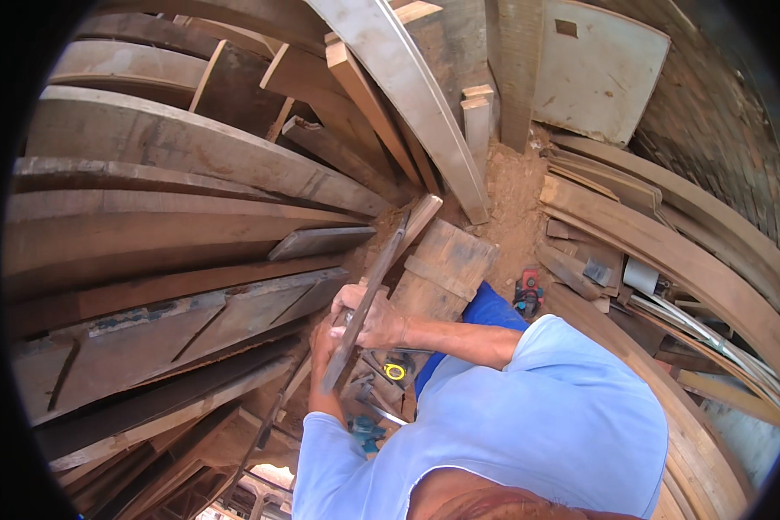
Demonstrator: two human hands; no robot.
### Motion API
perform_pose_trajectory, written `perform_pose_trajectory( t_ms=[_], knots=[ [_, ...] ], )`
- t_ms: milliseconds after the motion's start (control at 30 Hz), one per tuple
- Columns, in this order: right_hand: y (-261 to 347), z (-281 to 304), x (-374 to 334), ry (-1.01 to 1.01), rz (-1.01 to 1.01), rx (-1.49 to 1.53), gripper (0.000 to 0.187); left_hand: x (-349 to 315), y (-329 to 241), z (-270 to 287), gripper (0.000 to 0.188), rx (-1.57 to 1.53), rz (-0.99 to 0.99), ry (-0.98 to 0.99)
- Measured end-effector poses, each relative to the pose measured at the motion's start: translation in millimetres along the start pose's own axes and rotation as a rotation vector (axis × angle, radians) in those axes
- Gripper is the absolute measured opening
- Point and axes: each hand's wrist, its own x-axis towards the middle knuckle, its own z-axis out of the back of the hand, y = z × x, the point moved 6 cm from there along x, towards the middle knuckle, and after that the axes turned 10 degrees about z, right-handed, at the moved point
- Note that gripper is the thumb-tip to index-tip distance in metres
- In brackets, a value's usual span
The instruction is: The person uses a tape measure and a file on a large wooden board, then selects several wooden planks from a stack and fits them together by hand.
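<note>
My two hands are together in front of me, left of centre. A long, narrow, grey-brown wooden strip (pixel 348 357) slants up and away past them. My right hand (pixel 380 322) is closed around it near its middle. Just left of the strip, my left hand (pixel 322 336) is closed, its fingers mostly hidden; a small greyish thing shows between the hands, too small to name. Behind the strip, a lighter wooden batten (pixel 420 224) slants the same way. A worn wooden board (pixel 442 269) lies beyond my right forearm.
A black-and-yellow tape measure (pixel 396 371) and a teal power tool (pixel 367 429) lie below my hands. A red tool (pixel 527 290) sits to the right on the sawdust-covered ground (pixel 513 195). Long planks (pixel 191 143) crowd the left; more timber (pixel 667 247) lines the right.
</note>
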Motion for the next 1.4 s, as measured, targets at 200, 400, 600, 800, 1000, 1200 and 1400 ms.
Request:
perform_pose_trajectory(
  t_ms=[200,400,600,800,1000,1200,1400],
  knots=[
    [-8.8,-1.0,5.5,0.225,-0.032,0.106,0.026,-4.8,3.1,-3.7,0.071,0.038,0.021,0.040],
    [-7.1,5.0,2.2,0.255,0.025,0.188,0.026,-0.5,-1.0,-9.8,0.067,0.023,0.082,0.056],
    [-10.9,3.7,-3.3,0.265,0.031,0.167,0.028,4.8,-2.9,-12.1,0.062,0.013,0.107,0.059],
    [-10.9,2.9,2.1,0.226,0.020,0.150,0.026,5.6,2.6,-10.1,0.057,0.014,0.097,0.027],
    [-16.9,-0.2,0.1,0.169,0.006,0.062,0.027,-7.8,-19.1,12.6,0.048,0.039,0.083,-0.019],
    [-11.7,-3.1,-9.9,0.033,-0.047,-0.173,0.032,-14.3,-1.5,9.9,0.052,-0.025,-0.003,-0.099],
    [-5.2,-19.2,5.5,-0.354,-0.078,-0.168,0.023,-12.7,10.4,18.3,0.050,-0.038,-0.057,-0.219]
  ],
)
